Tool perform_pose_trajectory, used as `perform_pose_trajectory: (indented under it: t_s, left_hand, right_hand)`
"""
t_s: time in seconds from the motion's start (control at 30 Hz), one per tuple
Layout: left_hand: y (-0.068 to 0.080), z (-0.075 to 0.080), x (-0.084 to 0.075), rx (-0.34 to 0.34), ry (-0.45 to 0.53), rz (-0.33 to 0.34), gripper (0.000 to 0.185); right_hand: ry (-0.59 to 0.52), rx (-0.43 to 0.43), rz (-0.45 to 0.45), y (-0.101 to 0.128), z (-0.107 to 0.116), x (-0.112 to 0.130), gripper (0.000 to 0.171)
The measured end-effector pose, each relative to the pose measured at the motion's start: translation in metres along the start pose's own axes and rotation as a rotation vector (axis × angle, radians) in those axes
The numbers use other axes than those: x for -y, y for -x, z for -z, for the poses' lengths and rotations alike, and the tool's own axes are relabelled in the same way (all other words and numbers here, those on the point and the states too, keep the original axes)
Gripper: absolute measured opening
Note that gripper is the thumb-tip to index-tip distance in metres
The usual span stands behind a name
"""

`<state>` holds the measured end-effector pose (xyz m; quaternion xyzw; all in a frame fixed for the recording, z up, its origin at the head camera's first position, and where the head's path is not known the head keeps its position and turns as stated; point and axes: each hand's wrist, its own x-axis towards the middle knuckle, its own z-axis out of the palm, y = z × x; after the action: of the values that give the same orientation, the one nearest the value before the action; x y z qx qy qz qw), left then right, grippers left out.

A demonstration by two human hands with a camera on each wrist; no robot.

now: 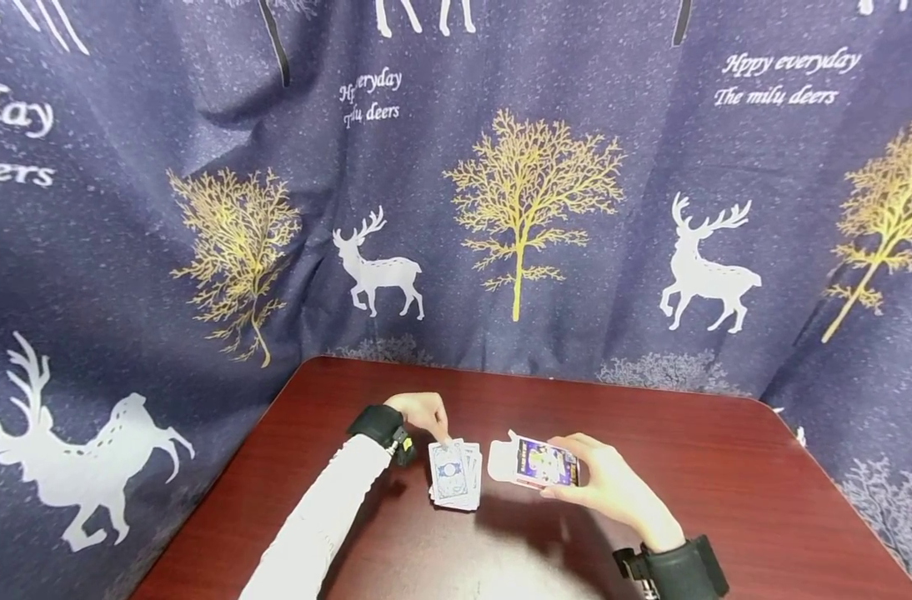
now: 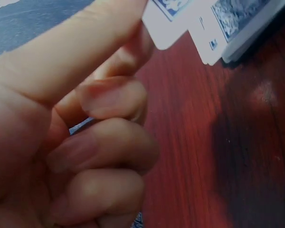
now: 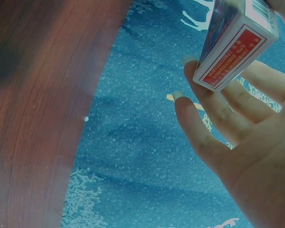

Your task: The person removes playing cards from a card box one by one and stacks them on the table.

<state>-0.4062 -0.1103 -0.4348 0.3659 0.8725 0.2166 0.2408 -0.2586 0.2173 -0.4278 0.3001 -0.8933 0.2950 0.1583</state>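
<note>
A loose stack of blue-backed playing cards (image 1: 454,477) lies on the dark red table (image 1: 726,483). My left hand (image 1: 443,437) reaches over the stack's far end and pinches the corner of a card (image 2: 168,26) between thumb and forefinger, with the other fingers (image 2: 109,147) curled. To the right, my right hand (image 1: 568,471) holds a purple card box (image 1: 546,462) just above the table, its white flap (image 1: 501,461) open toward the cards. In the right wrist view the box (image 3: 237,47) rests on my straight fingers (image 3: 213,109), with the thumb at its top edge.
A dark blue curtain (image 1: 516,208) printed with deer and gold trees hangs round the table on the far side and both flanks. The table's left edge (image 1: 223,492) and rounded far corners are in view.
</note>
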Motion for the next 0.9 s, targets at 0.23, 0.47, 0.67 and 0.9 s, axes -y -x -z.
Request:
perform_pose_trajectory:
  t_s: [0.23, 0.47, 0.67, 0.9]
  left_hand:
    - [-0.010, -0.008, -0.003, -0.034, -0.106, 0.054, 0.021]
    - [-0.019, -0.012, -0.011, -0.101, -0.161, -0.006, 0.006]
    - [-0.024, -0.015, -0.011, -0.128, -0.161, -0.040, 0.004]
    - [-0.030, -0.017, -0.010, -0.173, -0.139, -0.029, 0.005]
  right_hand:
    - [-0.003, 0.013, 0.003, 0.003, -0.004, -0.001, 0.057]
    - [0.005, 0.007, 0.005, 0.003, -0.004, 0.000, 0.058]
    - [0.002, 0.007, 0.015, 0.001, -0.004, 0.000, 0.058]
    - [0.019, -0.006, 0.021, 0.000, -0.003, -0.002, 0.059]
